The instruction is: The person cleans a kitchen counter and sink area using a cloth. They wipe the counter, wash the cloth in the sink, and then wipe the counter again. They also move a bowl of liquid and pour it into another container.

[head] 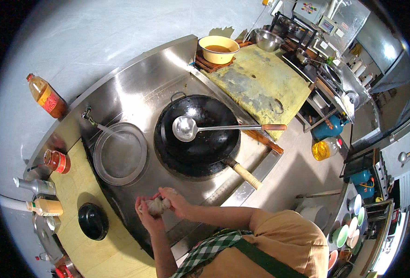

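Both my hands meet around a crumpled, wet-looking greyish cloth (pixel 156 205) over the front of the steel stove top. My left hand (pixel 148 216) cups it from the left and below. From the right, my right hand (pixel 175 202) grips the other end; some of the cloth is hidden by the fingers. Beyond my hands stands a metal basin (pixel 120 153) under a tap (pixel 91 116). To its right, a black wok (pixel 205 153) with a wooden handle sits on the burner. A steel ladle (pixel 185 128) lies across the wok, its wooden grip reaching past the right rim.
A black bowl (pixel 93 221) stands on the yellow board (pixel 121 252) at left, near several bottles and a red-labelled jar (pixel 57 161). A yellow enamel basin (pixel 219 49) of brownish liquid sits at the back. An oil jug (pixel 325 148) is on the floor at right.
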A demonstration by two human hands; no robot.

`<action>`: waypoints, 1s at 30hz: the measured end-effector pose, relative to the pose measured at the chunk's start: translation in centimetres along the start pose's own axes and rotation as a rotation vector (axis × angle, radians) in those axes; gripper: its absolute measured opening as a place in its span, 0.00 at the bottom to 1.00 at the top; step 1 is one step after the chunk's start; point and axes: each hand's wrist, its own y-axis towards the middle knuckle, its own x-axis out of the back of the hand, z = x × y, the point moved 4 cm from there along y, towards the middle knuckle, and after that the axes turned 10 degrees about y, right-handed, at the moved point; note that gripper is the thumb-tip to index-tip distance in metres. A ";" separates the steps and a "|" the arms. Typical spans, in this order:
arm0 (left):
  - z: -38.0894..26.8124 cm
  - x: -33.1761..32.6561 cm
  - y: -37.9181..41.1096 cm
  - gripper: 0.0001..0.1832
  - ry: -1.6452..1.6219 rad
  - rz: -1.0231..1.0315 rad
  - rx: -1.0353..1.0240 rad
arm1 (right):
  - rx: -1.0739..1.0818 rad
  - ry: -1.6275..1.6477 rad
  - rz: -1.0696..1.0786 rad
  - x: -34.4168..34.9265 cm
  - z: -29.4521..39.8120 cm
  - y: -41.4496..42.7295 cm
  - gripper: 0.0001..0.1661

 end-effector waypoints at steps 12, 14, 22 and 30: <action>-6.4 -9.8 -5.3 0.12 1.332 0.472 -1.525 | -0.699 0.066 0.257 -4.5 3.7 3.4 0.27; -5.5 -10.1 -5.1 0.11 1.401 0.571 -1.550 | -0.709 -0.137 0.419 -3.7 3.0 5.1 0.28; 0.5 -8.1 -4.2 0.07 1.789 0.860 -1.571 | -0.901 -0.991 0.791 -3.2 -0.1 7.2 0.22; 6.3 -4.7 -4.5 0.08 1.883 0.966 -1.794 | -0.465 -1.530 0.933 -1.4 -4.1 5.6 0.18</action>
